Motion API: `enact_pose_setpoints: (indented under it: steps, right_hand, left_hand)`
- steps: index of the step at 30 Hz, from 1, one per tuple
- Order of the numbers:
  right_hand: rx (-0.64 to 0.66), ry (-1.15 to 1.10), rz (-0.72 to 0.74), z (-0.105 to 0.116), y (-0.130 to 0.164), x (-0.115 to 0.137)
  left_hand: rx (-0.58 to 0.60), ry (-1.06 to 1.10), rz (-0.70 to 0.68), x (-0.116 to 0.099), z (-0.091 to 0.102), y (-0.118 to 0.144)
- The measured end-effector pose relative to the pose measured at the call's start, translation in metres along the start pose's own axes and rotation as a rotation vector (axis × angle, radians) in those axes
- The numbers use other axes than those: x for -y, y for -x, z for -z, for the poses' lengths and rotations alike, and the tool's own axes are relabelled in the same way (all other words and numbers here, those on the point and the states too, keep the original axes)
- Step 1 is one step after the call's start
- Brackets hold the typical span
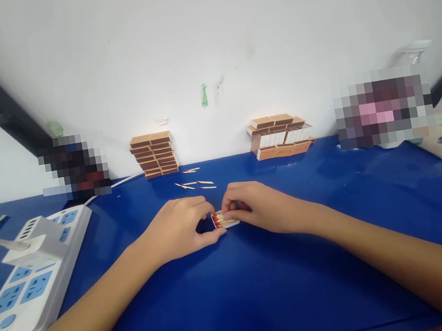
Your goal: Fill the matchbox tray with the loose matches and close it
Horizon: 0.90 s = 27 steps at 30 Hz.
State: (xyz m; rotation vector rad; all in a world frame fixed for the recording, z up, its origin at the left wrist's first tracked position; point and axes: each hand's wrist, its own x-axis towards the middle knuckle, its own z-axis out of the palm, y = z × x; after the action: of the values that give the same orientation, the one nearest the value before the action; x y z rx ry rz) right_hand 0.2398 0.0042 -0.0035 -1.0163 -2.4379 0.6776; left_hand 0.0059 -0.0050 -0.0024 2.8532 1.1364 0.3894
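White cardboard forms the small, shallow, rectangular matchbox tray (233, 224) on the glossy blue tabletop (245, 296), filled with pale wooden matches (221, 222) whose red heads point toward the bare left hand (184, 224). The step in hand looks like settling those matches inside the tray; the next move, I judge, calls for a light fingertip touch to line them up without tipping the tray. The tray lies directly between the two hands, the left thumb and forefinger holding its head end from the near and far sides, while the bare right hand (261, 206) reaches over the opposite end, thumb and fingers drawn narrow above the sticks (whether they pinch one, I cannot tell). Farther off, beyond the hands, several loose red-tipped wooden matches (206, 182) lie scattered, near a stack of brown-and-tan cardboard matchboxes (154, 156) by the white wall (200, 34).
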Motion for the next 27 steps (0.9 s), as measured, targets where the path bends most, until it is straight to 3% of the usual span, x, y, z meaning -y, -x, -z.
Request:
enact_pose_setpoints:
  steps: [27]
  right_hand:
    - [0.044, 0.039, 0.026, 0.0037, 0.0025, -0.0071]
  left_hand:
    - [0.026, 0.001, 0.004, -0.0012, 0.0016, 0.0008]
